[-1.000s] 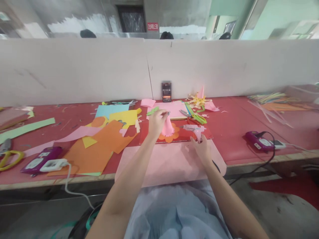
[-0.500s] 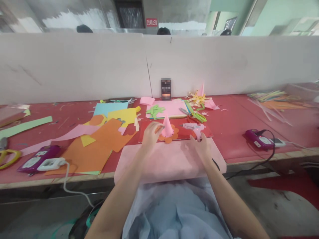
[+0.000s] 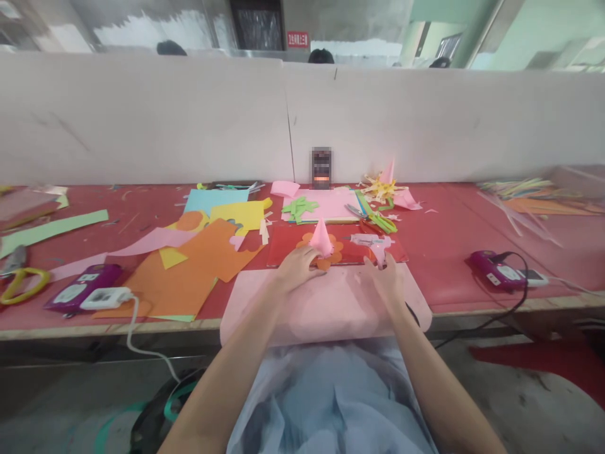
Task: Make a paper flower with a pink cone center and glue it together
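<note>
A pink paper cone [image 3: 321, 238] stands upright on an orange paper flower [image 3: 336, 250], which lies on a red mat [image 3: 283, 243]. At the flower's lower left edge, near the cone's base, my left hand [image 3: 299, 268] has its fingers and thumb curved around a petal. Part of that petal is hidden by the fingers. My right hand [image 3: 385, 274] is closed round the handle of a pink glue gun [image 3: 371, 240], with the thumb on one side and fingers on the other. The gun's nozzle points left, toward the cone.
Orange paper sheets [image 3: 189, 277] and a purple power box [image 3: 85, 287] lie left. Behind the mat are green paper strips [image 3: 300, 208], green-handled scissors [image 3: 382, 222], a yellow-fringed paper piece [image 3: 380, 188] and a phone [image 3: 321, 169]. Another purple box [image 3: 496, 271] sits right.
My left hand has moved down from the cone's side to the flower's lower left edge. The right hand and glue gun stay in place; the view has shifted slightly.
</note>
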### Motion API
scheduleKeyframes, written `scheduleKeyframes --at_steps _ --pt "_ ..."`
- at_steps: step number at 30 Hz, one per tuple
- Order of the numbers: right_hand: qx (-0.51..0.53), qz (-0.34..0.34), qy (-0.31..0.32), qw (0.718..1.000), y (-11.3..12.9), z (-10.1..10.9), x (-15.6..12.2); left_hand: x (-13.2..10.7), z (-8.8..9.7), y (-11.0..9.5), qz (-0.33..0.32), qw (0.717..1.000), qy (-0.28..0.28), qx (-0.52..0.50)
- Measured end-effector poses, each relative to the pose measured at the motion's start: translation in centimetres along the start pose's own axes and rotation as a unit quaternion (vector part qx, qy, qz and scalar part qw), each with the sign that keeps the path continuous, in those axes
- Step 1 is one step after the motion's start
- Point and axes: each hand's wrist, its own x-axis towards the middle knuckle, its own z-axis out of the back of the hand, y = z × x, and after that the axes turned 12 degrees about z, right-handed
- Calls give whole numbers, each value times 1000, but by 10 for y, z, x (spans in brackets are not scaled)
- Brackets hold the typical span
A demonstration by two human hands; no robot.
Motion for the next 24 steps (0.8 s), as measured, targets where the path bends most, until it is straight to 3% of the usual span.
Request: scheduleKeyframes --at_steps 18,24 --pt "7 10 -4 1000 -2 -1 -1 2 -3 7 -18 1000 -10 -12" --pt "17 6 -1 1000 -2 -2 0 4 -2 9 33 998 -6 -55"
